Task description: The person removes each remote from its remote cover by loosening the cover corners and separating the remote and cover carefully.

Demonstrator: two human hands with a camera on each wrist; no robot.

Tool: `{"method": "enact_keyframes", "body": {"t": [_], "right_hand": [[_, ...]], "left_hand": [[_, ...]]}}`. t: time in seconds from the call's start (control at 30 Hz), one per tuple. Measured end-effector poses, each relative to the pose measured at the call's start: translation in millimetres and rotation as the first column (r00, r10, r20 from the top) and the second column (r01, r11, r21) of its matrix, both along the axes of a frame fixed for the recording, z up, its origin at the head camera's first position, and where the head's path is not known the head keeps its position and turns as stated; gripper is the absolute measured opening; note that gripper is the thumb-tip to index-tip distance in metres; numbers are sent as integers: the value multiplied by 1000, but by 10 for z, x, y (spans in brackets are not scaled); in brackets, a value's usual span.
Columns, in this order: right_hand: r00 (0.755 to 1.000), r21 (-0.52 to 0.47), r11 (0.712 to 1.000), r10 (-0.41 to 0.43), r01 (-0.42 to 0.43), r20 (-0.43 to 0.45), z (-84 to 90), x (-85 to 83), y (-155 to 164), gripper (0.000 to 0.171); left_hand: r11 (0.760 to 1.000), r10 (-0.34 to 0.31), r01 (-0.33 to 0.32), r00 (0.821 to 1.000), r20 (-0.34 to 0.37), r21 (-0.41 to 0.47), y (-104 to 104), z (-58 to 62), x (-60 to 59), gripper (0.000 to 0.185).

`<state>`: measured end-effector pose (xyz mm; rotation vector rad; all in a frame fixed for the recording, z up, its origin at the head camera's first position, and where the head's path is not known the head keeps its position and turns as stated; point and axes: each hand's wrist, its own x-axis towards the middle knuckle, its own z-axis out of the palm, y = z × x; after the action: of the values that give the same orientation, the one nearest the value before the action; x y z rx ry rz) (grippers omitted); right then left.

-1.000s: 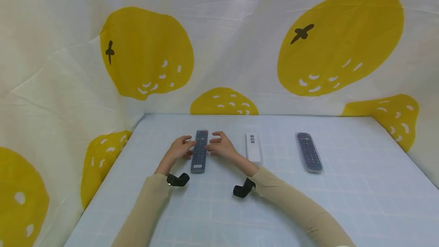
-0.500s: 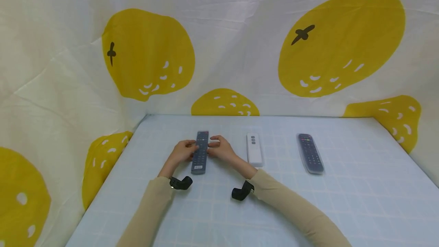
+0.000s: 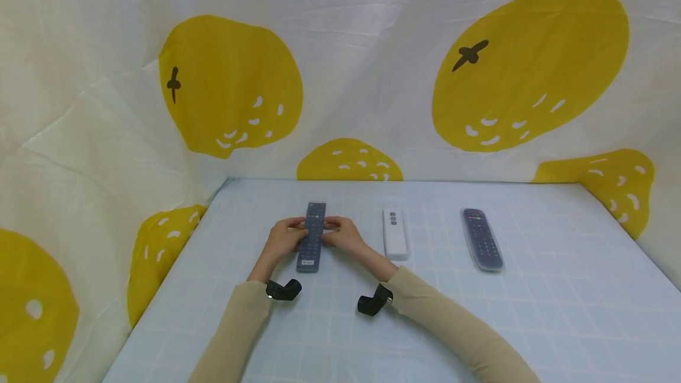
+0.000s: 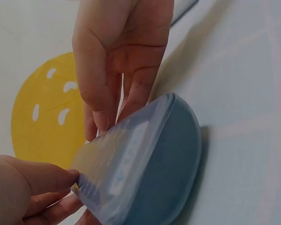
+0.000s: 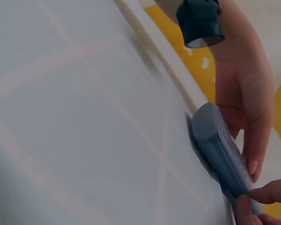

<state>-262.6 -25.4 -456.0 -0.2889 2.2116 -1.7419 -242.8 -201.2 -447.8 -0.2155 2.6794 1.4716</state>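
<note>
A dark grey remote control (image 3: 311, 247) in a clear cover lies lengthwise between my hands at the table's left part. My left hand (image 3: 283, 236) pinches its left edge, thumb on the button face. From the other side, my right hand (image 3: 344, 235) holds the right edge with thumb and fingers. In the left wrist view the rounded near end of the remote control (image 4: 166, 164) sits close to the cloth. The right wrist view has my left hand (image 5: 246, 89) beyond the remote control (image 5: 225, 150). Some fingertips are hidden under it.
A white remote (image 3: 395, 235) lies just right of my right forearm. Farther right is another dark remote (image 3: 482, 240) in a clear cover. A pale blue checked cloth (image 3: 340, 330) covers the table, and a fruit-print curtain (image 3: 367, 75) hangs behind and at the sides.
Both hands have closed in on the dark grey remote control, and the right fingers now meet its edge. The remote control has shifted and turned slightly. The other two remotes stay put.
</note>
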Motion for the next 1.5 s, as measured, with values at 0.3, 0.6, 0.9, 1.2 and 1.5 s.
{"method": "enact_keyframes", "body": {"t": [0.3,0.6,0.9,1.2,1.5], "right_hand": [[997,1,1000,-3,3,-71,32,78,8,43],[995,2,1000,10,-10,-96,-15,94,-28,48],[985,-12,1000,17,-20,-172,39,100,-6,48],[961,90,995,69,-46,-268,58,127,34,41],[910,198,980,104,-25,-401,181,149,108,36]], "left_hand": [[999,32,-32,999,-11,13,-2,-7,39,40],[990,45,-42,999,-23,133,-29,-11,78,35],[951,-30,38,999,-30,307,-114,-11,72,50],[946,-120,128,992,-44,299,-165,58,125,52],[969,-116,137,987,-110,205,-137,58,157,52]]}}
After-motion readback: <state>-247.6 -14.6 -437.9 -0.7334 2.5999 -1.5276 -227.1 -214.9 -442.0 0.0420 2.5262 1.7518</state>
